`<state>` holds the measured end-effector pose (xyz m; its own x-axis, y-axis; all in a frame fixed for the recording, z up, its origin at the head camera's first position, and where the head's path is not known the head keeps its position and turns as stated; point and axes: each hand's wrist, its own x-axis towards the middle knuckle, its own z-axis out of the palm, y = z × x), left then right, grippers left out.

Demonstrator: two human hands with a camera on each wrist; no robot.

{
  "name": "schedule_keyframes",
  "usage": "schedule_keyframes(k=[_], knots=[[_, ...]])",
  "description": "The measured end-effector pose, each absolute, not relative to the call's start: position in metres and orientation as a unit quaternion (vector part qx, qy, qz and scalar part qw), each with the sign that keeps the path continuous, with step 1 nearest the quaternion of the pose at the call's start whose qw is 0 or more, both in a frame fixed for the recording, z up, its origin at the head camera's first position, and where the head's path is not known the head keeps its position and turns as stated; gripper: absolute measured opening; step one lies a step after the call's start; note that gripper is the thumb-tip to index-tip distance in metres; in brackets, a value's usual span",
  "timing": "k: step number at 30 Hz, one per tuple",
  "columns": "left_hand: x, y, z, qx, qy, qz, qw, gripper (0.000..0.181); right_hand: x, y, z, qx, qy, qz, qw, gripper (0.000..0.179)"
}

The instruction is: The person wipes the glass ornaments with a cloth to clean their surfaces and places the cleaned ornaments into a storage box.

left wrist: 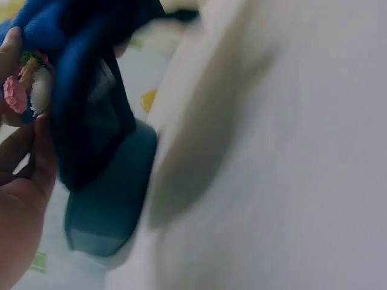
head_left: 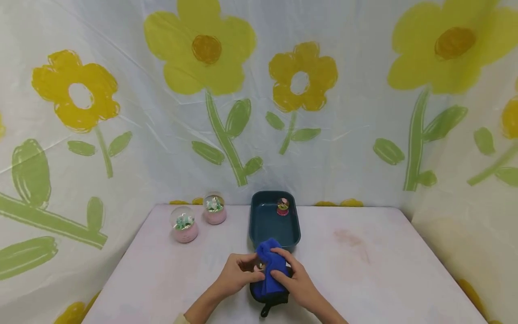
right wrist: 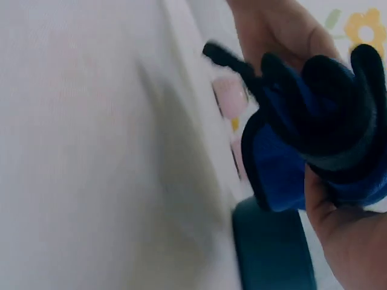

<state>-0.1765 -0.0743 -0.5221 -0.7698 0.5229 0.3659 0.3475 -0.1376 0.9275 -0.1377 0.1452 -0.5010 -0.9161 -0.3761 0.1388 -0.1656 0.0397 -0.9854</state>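
A blue cloth [head_left: 267, 252] with dark edging and a hanging loop is bunched up between both hands, above the near part of the table. My left hand [head_left: 234, 275] pinches a small snow globe [head_left: 259, 267] that peeks out of the cloth's left side. Pink and white figures [left wrist: 30, 90] show in it in the left wrist view; the cloth covers the rest. From the right, my right hand [head_left: 298, 280] grips the cloth, thumb in front and fingers over the top. In the right wrist view the cloth's folds [right wrist: 278, 172] hang over the fingers.
Just beyond the hands lies a dark teal tray [head_left: 254, 220], with a small red-based snow globe [head_left: 283, 207] in its far right part. Two larger snow globes with pink bases, a near one [head_left: 184, 225] and a far one [head_left: 214, 208], stand left of it. A flowered curtain [head_left: 348, 148] hangs behind the table.
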Motion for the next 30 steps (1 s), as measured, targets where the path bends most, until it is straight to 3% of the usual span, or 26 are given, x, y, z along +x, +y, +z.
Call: schedule_keyframes(k=[7, 13, 23, 30], knots=[[-0.186, -0.079, -0.522, 0.473, 0.702, 0.520, -0.115, 0.048, -0.140, 0.146, -0.502, -0.127, 0.658, -0.723, 0.165, 0.051], [-0.189, -0.078, -0.517, 0.489, 0.709, 0.486, -0.146, 0.045, -0.144, 0.147, -0.502, -0.120, 0.621, -0.751, 0.189, 0.053], [-0.187, -0.076, -0.525, 0.376, 0.660, 0.650, 0.004, 0.041, -0.140, 0.141, -0.506, -0.187, 0.703, -0.683, 0.062, 0.052], [-0.186, -0.076, -0.523, 0.300, 0.620, 0.711, 0.140, 0.040, -0.138, 0.141, -0.509, -0.271, 0.782, -0.555, -0.085, 0.050]])
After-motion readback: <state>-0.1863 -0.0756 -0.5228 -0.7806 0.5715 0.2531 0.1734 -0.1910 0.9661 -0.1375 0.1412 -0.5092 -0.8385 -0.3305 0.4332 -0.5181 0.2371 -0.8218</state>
